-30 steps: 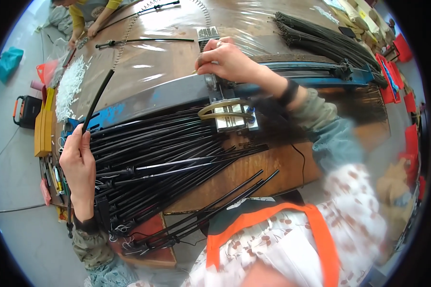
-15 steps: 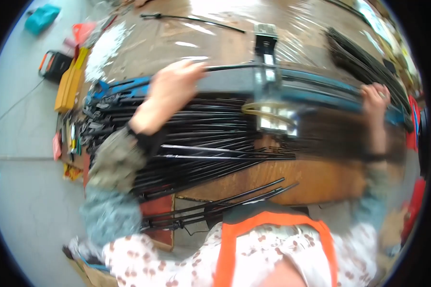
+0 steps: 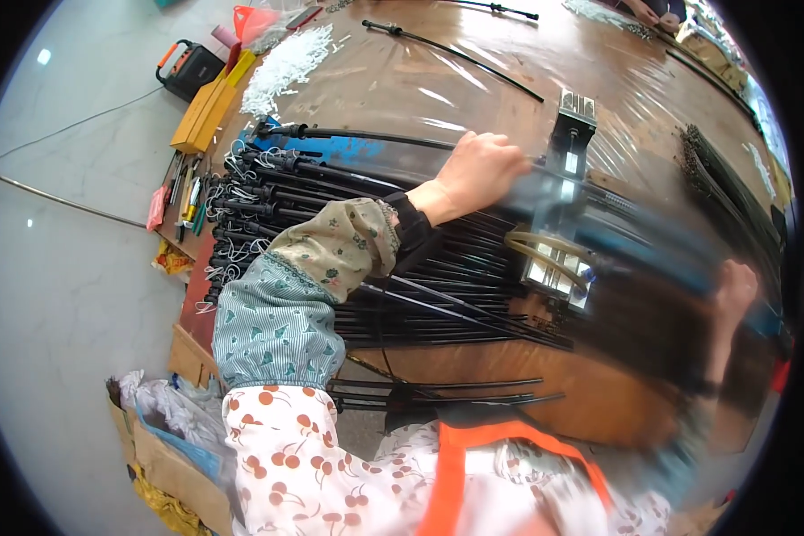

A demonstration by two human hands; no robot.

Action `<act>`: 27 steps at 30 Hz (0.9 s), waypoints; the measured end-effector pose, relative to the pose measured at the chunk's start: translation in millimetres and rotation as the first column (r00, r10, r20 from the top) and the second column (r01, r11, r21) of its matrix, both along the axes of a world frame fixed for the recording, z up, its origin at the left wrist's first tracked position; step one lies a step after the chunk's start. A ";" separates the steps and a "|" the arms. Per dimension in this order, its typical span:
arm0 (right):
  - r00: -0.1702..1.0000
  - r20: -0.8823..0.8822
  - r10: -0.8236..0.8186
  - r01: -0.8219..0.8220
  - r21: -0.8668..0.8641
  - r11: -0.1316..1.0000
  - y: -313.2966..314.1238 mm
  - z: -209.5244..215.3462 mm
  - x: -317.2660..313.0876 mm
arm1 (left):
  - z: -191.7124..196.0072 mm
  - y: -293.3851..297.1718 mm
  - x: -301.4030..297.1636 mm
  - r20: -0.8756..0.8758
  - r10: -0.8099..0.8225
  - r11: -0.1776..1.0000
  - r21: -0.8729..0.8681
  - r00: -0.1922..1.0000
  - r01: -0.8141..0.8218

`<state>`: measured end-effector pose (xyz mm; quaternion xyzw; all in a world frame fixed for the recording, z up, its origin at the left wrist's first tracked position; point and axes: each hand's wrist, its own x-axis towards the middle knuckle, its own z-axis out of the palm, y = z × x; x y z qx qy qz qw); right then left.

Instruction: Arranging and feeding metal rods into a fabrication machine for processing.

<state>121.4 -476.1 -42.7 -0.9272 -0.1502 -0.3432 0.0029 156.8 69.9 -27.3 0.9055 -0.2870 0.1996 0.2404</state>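
My left hand [image 3: 484,174] is closed around a long thin black rod [image 3: 375,137], close to the left of an upright metal fixture [image 3: 572,134]. The rod's thicker fitting lies toward the far left, over a blue surface [image 3: 344,152]. My right hand [image 3: 737,284] is off to the right beside the blurred blue bar; motion smears its fingers, and whether it grips anything is unclear. Below my left hand lies a pile of black rods [image 3: 473,259], with white cords looped at their left ends. A tan hose [image 3: 545,246] curves over the fixture's lower part.
A bundle of dark thin rods [image 3: 728,179] lies at the right. White small pieces [image 3: 290,67] are heaped at the far left, near a yellow box [image 3: 204,116]. Single rods [image 3: 456,58] rest on plastic film across the table's far side. Another person's hands [image 3: 657,13] show at the top right.
The view has shifted, so the bench appears farther right and lower. My left hand has slid right along the rod toward the fixture. My right hand stays at the right, blurred.
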 end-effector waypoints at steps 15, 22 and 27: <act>0.961 -0.089 0.261 -0.259 0.034 0.965 151.4 31.0 -68.6 | 8.7 -6.3 10.3 -0.137 0.101 0.964 0.257 0.985 -0.064; 0.922 -0.130 0.364 -0.333 0.206 0.920 180.0 11.9 -74.5 | 10.7 -12.2 3.9 -0.190 0.097 0.963 0.266 0.977 -0.044; 0.815 -0.231 0.531 -0.415 0.407 0.814 203.5 -6.4 -57.6 | 5.0 -10.7 1.3 -0.156 0.088 0.969 0.240 0.984 -0.048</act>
